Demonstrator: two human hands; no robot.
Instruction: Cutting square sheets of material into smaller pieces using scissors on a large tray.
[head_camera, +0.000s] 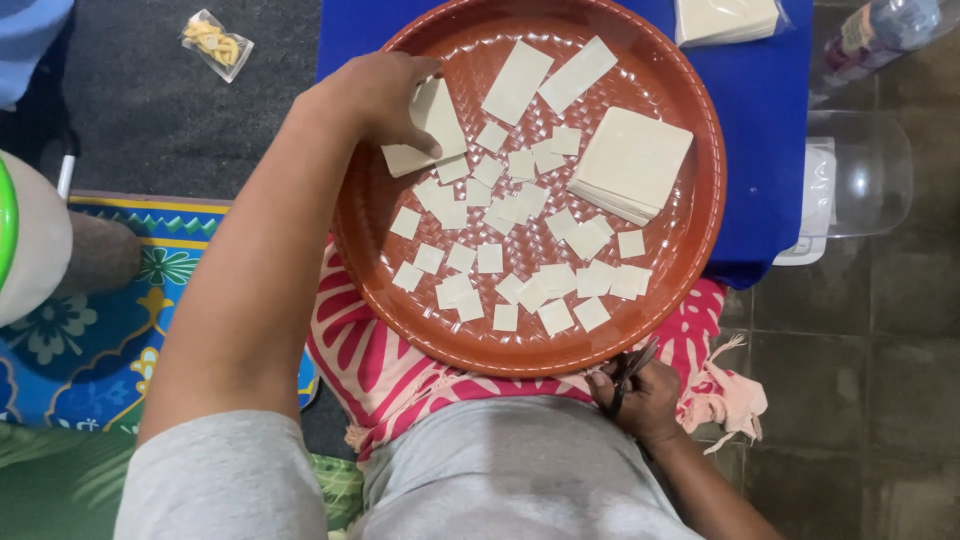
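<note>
Left hand (385, 95) reaches over the rim of the round reddish-brown tray (700, 210) and pinches a pale rectangular sheet of dough (428, 130), fingers curled over its upper edge and thumb against its right side, so the hand is closed on the sheet. That sheet lies at the tray's upper left, its lower end touching the scattered small squares (500, 215) that cover the middle and lower part of the tray floor. Above them, near the top, lie two longer cut strips (545, 75) side by side, tilted. On the right side of the tray rests a neat stack of square sheets (632, 160), apart from the held sheet.

Right hand (640, 400) sits low, just outside the tray's near rim, wrapped around the handles of a pair of scissors (630, 368) whose blades point up toward the rim; the fingers are folded shut on them.

Under the tray spreads a pink and white patterned cloth (365, 360), and beyond it a blue surface (765, 90) carrying a clear packet of more sheets (725, 20). A clear plastic container (860, 175) stands on the tiled floor to the right, with a bottle (880, 35) above it. A small clear bag with yellowish contents (217, 43) lies on the dark mat at the upper left.
</note>
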